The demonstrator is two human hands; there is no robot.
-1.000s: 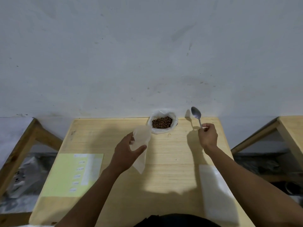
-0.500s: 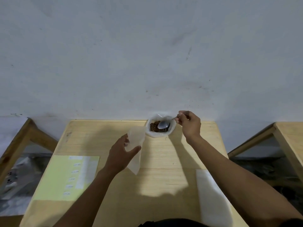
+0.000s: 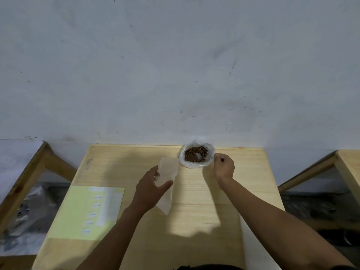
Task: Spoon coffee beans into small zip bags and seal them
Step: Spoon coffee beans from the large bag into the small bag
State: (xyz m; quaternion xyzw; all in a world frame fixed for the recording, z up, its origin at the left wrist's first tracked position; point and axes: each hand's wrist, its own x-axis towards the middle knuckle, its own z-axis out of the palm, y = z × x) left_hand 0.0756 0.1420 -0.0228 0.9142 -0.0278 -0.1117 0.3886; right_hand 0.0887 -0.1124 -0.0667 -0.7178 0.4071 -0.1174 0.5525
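Nearest, a white sheet [image 3: 253,248] lies by the right arm and a green label sheet [image 3: 85,211] at the table's [image 3: 194,211] left. The left hand [image 3: 150,190] pinches a zip bag [image 3: 167,172], its long axis running away from the person, mouth toward the beans [image 3: 194,154]. Just right of the mouth and beyond it, the right hand [image 3: 224,166] grips a spoon [image 3: 200,157] sunk in the beans. Nothing lies between.

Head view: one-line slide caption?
Right hand digs the spoon into the coffee beans; left hand holds a small zip bag beside them.
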